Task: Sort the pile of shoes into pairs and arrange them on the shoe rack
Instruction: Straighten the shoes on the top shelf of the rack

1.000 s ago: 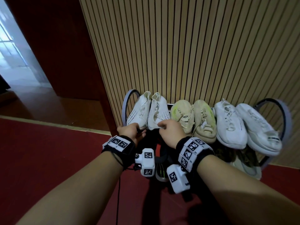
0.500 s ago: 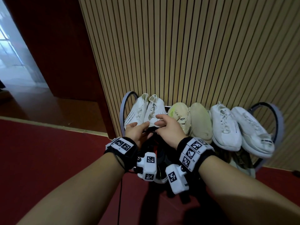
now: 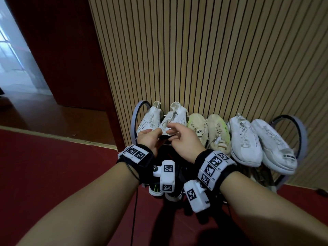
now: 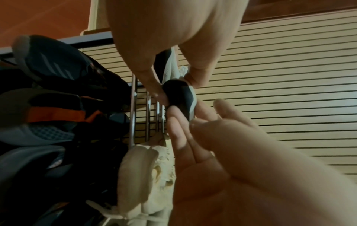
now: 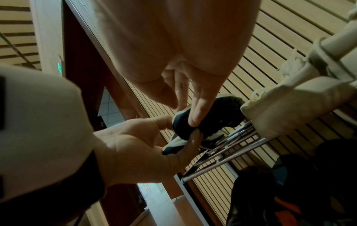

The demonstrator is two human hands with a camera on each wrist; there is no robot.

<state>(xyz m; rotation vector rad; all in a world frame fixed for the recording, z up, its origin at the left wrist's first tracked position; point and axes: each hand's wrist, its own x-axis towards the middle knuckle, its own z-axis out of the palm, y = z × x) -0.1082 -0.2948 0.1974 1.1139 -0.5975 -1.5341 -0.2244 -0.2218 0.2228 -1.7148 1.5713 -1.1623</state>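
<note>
head view: both hands meet at the toe of a white knit shoe (image 3: 174, 119) with black sole; left hand (image 3: 150, 139) and right hand (image 3: 184, 139) pinch it, on the shoe rack (image 3: 300, 139) top row, second from left.

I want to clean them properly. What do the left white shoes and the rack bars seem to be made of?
The left white shoes look like knit fabric, matte: a fine dashed weave and a soft, sock-like collar that creases. The toe sole that both hands pinch looks like black rubber with a dull sheen. The rack bars look like metal tube, polished: they shine and end in round caps.
</note>
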